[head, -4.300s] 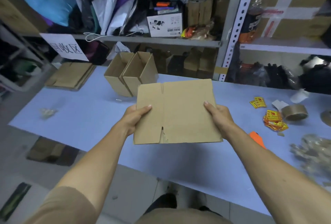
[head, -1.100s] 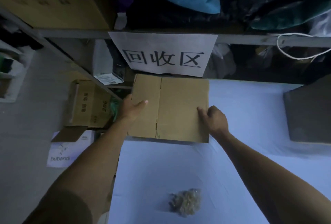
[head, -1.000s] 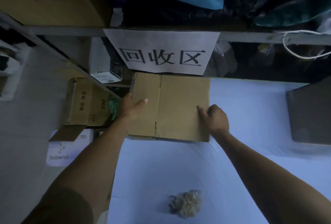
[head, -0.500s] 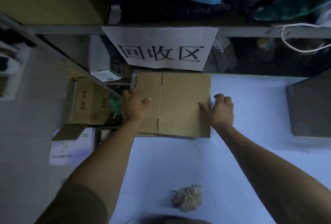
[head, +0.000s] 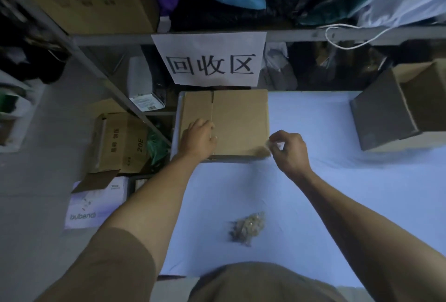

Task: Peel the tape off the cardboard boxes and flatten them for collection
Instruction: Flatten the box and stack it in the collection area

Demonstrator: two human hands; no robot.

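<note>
A flattened cardboard box (head: 241, 120) lies on top of a low stack of flat cardboard at the far left corner of the blue table (head: 313, 193), just under a paper sign. My left hand (head: 199, 137) rests on its left part, near the fold line, knuckles up. My right hand (head: 288, 150) is off the cardboard, just past its near right corner. Its fingers are loosely curled and nothing shows in them.
A crumpled wad of peeled tape (head: 248, 228) lies on the table near me. An unflattened box (head: 395, 113) stands at the right. The paper sign (head: 210, 60) hangs from a metal shelf. Cardboard boxes (head: 120, 142) and a white box (head: 96, 205) sit on the floor at left.
I carried the flat box from the table's middle to the stack under the sign and laid it down. My right hand has just let go and drawn back to the right.
</note>
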